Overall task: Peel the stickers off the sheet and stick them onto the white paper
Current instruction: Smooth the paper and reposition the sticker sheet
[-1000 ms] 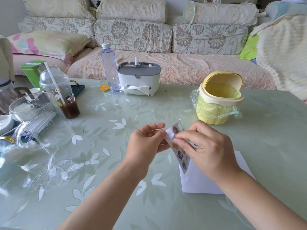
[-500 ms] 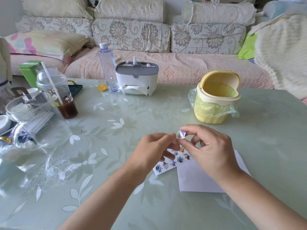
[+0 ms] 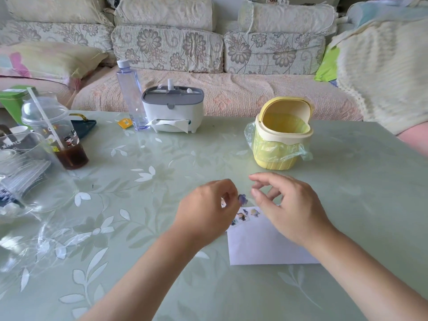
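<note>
Here, two hands worked over the table [image 3: 139,228]. The left hand [image 3: 208,212] pinched one small purple sticker [image 3: 242,199] at its fingertips. The right hand [image 3: 289,205] hung beside it, fingers loosely curled, grasping nothing. One sticker sheet [image 3: 246,215], partly hidden by the left hand, lay at the corner of one white paper [image 3: 261,247]. Beyond stood one yellow bin [image 3: 281,135], one tissue box [image 3: 172,110], one bottle [image 3: 129,93] and one cup [image 3: 58,135].

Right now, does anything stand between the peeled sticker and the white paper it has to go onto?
Partly. The sticker, pinched in the left hand, hangs above the sticker sheet, which lies at the white paper's far left corner, and the right hand hangs over the paper's far right part. The paper's near half is bare.
</note>
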Demonstrator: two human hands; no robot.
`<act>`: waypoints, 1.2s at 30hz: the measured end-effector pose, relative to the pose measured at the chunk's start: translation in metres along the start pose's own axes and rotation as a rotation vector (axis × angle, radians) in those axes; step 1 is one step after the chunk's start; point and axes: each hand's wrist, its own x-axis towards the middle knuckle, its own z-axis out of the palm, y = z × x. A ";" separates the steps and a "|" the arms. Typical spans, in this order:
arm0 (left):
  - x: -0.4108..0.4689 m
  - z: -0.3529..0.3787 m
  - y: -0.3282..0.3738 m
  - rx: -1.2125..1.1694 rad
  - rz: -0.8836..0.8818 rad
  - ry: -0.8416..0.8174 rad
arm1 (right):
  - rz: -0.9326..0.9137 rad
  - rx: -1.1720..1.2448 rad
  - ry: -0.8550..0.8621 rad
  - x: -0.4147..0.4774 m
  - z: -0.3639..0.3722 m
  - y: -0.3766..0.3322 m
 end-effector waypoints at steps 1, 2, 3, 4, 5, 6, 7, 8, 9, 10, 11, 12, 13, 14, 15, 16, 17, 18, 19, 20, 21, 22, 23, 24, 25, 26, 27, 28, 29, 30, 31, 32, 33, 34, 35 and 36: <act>0.001 0.004 0.000 0.074 0.075 0.013 | 0.012 0.001 -0.049 0.000 -0.003 0.002; 0.001 0.008 -0.001 0.131 0.153 0.028 | 0.015 -0.009 -0.105 0.000 -0.006 0.005; 0.002 0.012 0.000 0.176 0.223 0.044 | 0.021 -0.019 -0.161 -0.001 -0.008 0.006; 0.003 0.016 0.001 0.199 0.276 0.056 | 0.039 -0.026 -0.206 -0.002 -0.011 0.007; 0.005 0.020 0.001 0.205 0.313 0.061 | 0.059 -0.033 -0.233 -0.003 -0.014 0.008; 0.006 0.023 0.003 0.211 0.339 0.055 | 0.079 -0.039 -0.243 -0.004 -0.017 0.011; 0.007 0.027 0.005 0.226 0.362 0.046 | 0.095 -0.048 -0.247 -0.005 -0.020 0.014; 0.008 0.030 0.007 0.246 0.380 0.043 | 0.108 -0.059 -0.254 -0.006 -0.022 0.017; 0.009 0.033 0.009 0.259 0.379 0.044 | 0.121 -0.072 -0.263 -0.007 -0.025 0.020; 0.009 0.036 0.013 0.257 0.357 0.048 | 0.137 -0.090 -0.267 -0.008 -0.027 0.023; 0.010 0.039 0.016 0.238 0.310 0.046 | 0.160 -0.103 -0.260 -0.009 -0.029 0.027; 0.011 0.041 0.019 0.195 0.249 0.036 | 0.199 -0.100 -0.243 -0.010 -0.030 0.032; 0.014 0.044 0.022 0.134 0.180 0.019 | 0.252 -0.082 -0.219 -0.010 -0.031 0.036; 0.016 0.047 0.022 0.077 0.116 -0.001 | 0.319 -0.050 -0.197 -0.010 -0.031 0.041; 0.019 0.050 0.021 0.039 0.069 -0.022 | 0.393 -0.003 -0.180 -0.009 -0.031 0.046; 0.020 0.053 0.019 0.029 0.050 -0.039 | 0.470 0.059 -0.167 -0.009 -0.030 0.051; 0.022 0.056 0.015 0.052 0.055 -0.059 | 0.548 0.131 -0.163 -0.008 -0.028 0.056; 0.022 0.059 0.010 0.099 0.075 -0.080 | 0.623 0.201 -0.167 -0.008 -0.027 0.059; 0.021 0.062 0.006 0.159 0.101 -0.104 | 0.686 0.261 -0.178 -0.007 -0.025 0.060; 0.020 0.065 0.003 0.211 0.128 -0.128 | 0.733 0.306 -0.194 -0.006 -0.024 0.060; 0.019 0.068 0.000 0.239 0.148 -0.153 | 0.761 0.331 -0.216 -0.005 -0.022 0.061; 0.018 0.070 -0.001 0.249 0.161 -0.177 | 0.773 0.340 -0.241 -0.004 -0.018 0.061; 0.018 0.073 -0.002 0.247 0.171 -0.193 | 0.775 0.335 -0.265 -0.003 -0.015 0.061; 0.017 0.075 -0.003 0.243 0.179 -0.201 | 0.774 0.321 -0.281 -0.002 -0.010 0.061; 0.017 0.076 -0.004 0.243 0.183 -0.204 | 0.774 0.298 -0.288 0.000 -0.006 0.062; 0.016 0.077 -0.005 0.246 0.186 -0.200 | 0.776 0.269 -0.290 0.000 -0.001 0.063; 0.016 0.078 -0.006 0.248 0.190 -0.195 | 0.778 0.241 -0.287 0.001 0.002 0.064; 0.015 0.078 -0.006 0.246 0.193 -0.191 | 0.779 0.215 -0.284 0.002 0.005 0.065; 0.015 0.079 -0.007 0.242 0.194 -0.190 | 0.778 0.190 -0.283 0.002 0.007 0.066; 0.015 0.079 -0.007 0.238 0.194 -0.191 | 0.774 0.171 -0.286 0.003 0.009 0.066; 0.015 0.080 -0.008 0.236 0.195 -0.190 | 0.770 0.156 -0.287 0.003 0.010 0.067; 0.015 0.080 -0.008 0.237 0.197 -0.189 | 0.769 0.143 -0.287 0.003 0.011 0.068; 0.015 0.080 -0.009 0.238 0.200 -0.186 | 0.768 0.126 -0.287 0.003 0.013 0.068; 0.014 0.080 -0.009 0.239 0.202 -0.185 | 0.769 0.102 -0.288 0.003 0.014 0.068; 0.014 0.080 -0.008 0.239 0.202 -0.186 | 0.769 0.074 -0.291 0.003 0.014 0.068; 0.014 0.080 -0.008 0.239 0.200 -0.187 | 0.766 0.045 -0.289 0.002 0.014 0.067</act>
